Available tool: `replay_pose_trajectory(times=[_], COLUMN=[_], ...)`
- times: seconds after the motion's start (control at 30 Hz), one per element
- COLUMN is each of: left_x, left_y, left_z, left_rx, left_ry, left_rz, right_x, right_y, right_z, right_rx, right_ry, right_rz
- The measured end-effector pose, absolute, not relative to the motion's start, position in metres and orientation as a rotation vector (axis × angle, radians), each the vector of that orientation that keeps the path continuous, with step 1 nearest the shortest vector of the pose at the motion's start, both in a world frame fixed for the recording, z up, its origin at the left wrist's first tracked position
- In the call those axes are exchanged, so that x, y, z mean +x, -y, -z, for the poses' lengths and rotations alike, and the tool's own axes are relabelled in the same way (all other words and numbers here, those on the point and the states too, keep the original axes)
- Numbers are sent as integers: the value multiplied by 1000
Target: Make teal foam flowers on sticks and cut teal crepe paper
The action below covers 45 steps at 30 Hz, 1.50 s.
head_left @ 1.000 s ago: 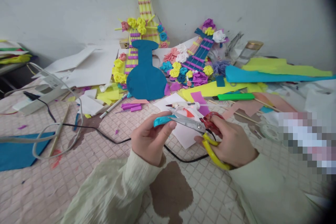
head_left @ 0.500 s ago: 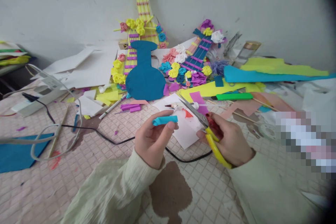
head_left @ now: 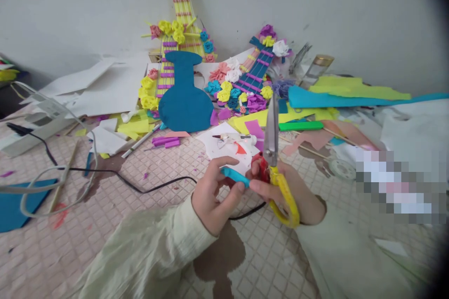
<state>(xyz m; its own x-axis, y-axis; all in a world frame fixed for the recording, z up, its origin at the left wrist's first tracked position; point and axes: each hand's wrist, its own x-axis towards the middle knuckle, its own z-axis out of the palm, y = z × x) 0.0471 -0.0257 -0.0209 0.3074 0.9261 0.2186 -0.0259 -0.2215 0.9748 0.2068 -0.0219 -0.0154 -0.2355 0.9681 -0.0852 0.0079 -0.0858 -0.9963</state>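
Observation:
Between the thumb and fingers of my left hand point(head_left: 217, 196) is a small folded strip of light blue paper point(head_left: 235, 176). My right hand point(head_left: 294, 189) holds a pair of scissors point(head_left: 272, 135) with one yellow and one red handle, blades together and pointing up. A fingertip of the right hand touches the right end of the blue strip. Beyond the hands, a white sheet point(head_left: 213, 145) lies on the table with an orange-red scrap point(head_left: 240, 148) on it. A dark blue guitar-shaped cutout point(head_left: 185, 103) stands behind, leaning on decorated pieces.
Paper-flower instruments point(head_left: 257, 67) lean near the wall. A black cable point(head_left: 140, 190) crosses the tiled-pattern table toward a power strip point(head_left: 21, 142) at left. A green box cutter point(head_left: 300, 125), a tape roll point(head_left: 342, 168) and blue crepe paper point(head_left: 333, 99) lie at right.
The scissors have swung from pointing up-left with parted blades to upright with blades together. My right hand has come over to the blue strip, which now tilts down to the right.

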Motion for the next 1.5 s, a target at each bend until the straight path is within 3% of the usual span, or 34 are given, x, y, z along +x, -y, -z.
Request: replay_pose_trajectory(times=[0.57,1.1,1.37,1.5], left_x=[47,47,45,45], left_y=[27,17,14,11], left_z=[20,20,19,23], left_rx=[1554,1458,1336,1291], left_ry=[-830,-875,-863,-869], left_rz=[-1142,-1188,-1263,-1261], right_x=[206,202,206,236], right_y=[24,28,25,35], right_z=[24,27,14,1], right_rx=[-1051,-1100,-1246,-1595], right_ry=[1219,1318,1499,1568], right_rz=[-1642,-1481,-1246,-789])
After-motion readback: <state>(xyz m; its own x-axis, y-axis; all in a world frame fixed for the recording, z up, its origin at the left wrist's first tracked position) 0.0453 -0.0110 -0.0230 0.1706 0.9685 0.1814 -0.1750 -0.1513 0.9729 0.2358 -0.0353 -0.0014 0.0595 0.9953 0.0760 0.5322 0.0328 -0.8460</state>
